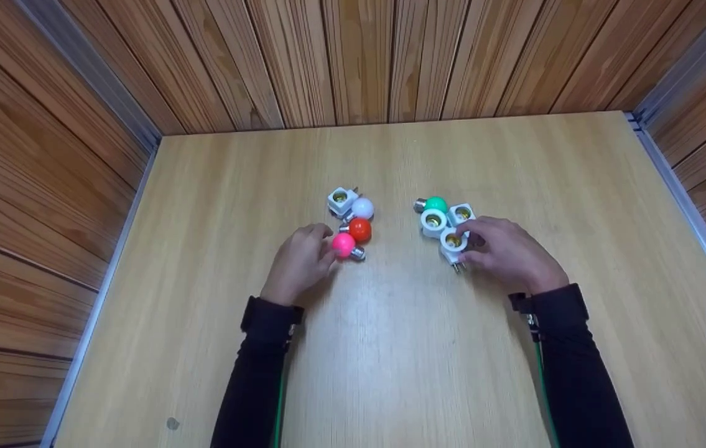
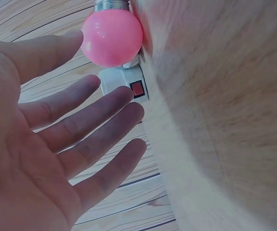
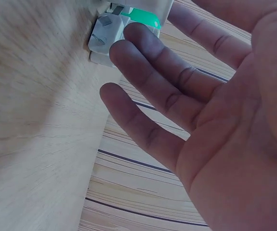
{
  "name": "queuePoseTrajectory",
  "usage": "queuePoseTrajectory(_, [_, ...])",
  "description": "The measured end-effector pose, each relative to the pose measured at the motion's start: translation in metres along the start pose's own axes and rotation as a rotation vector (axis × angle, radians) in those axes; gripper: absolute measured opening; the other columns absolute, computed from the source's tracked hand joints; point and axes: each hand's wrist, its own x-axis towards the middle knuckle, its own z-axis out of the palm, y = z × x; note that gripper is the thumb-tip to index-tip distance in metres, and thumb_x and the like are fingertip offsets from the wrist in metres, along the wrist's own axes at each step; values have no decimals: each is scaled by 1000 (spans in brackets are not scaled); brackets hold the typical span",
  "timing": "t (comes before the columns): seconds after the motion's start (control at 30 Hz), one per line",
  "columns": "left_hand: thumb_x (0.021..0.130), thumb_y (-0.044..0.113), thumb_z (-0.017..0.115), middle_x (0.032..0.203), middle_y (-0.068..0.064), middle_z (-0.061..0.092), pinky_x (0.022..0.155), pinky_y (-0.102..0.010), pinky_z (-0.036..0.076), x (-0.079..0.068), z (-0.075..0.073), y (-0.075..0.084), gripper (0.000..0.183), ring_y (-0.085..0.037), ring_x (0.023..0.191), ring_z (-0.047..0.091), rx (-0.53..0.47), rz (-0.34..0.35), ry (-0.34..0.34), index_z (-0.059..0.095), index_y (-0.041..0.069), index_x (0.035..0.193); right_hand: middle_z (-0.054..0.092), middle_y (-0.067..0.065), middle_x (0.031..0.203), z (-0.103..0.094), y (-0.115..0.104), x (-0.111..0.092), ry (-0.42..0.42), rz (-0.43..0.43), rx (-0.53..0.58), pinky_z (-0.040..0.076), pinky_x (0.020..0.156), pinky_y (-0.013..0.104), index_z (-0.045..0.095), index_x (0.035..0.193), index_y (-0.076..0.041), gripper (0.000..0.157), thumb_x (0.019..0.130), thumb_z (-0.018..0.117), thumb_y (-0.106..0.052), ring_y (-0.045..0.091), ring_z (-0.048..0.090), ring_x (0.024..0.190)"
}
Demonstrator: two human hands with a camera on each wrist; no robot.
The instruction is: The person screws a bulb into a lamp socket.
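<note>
A pink light bulb [image 1: 344,245] lies on the table with its metal base to the right. My left hand [image 1: 301,261] is beside it, thumb tip at the bulb's edge and the other fingers spread, as the left wrist view shows. Behind the pink bulb lie a red bulb [image 1: 360,230], a white bulb [image 1: 362,208] and a square white socket [image 1: 339,199] with a red switch [image 2: 137,88]. Thumb and index finger of my right hand [image 1: 511,252] pinch a round white lamp socket [image 1: 451,251] with plug pins; its other fingers are extended.
Close behind the pinched socket are another round socket [image 1: 432,231], a square socket [image 1: 468,208] and a green bulb [image 1: 436,204]. Wood-panelled walls [image 1: 359,62] with metal edging enclose the table [image 1: 384,361] at the back and both sides.
</note>
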Motion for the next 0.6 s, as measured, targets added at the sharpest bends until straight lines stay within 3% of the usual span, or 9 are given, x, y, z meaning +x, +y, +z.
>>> queuePoseTrajectory(0.17, [95,15,79,105,-13,74,84,-38,62,1,2,1,35,-24,90,66,0,-4,-13,70,1,126,73,9,127,1,0,1,-3,-5,0,56,101,49,68,136,-11,45,95,81,-24,26,65,112])
queuePoseTrajectory(0.4, [95,17,80,111,-14,75,88,-40,63,2,5,0,37,-24,93,67,-10,12,-8,70,1,126,74,8,125,2,-2,2,7,-8,4,56,103,51,70,131,-12,39,94,82,-23,26,66,113])
queuePoseTrajectory(0.6, [95,17,80,110,-14,75,89,-40,62,1,8,0,36,-25,95,68,-24,21,-8,69,2,126,72,9,124,3,-5,1,7,37,5,55,99,48,66,135,-13,41,97,78,-23,25,63,109])
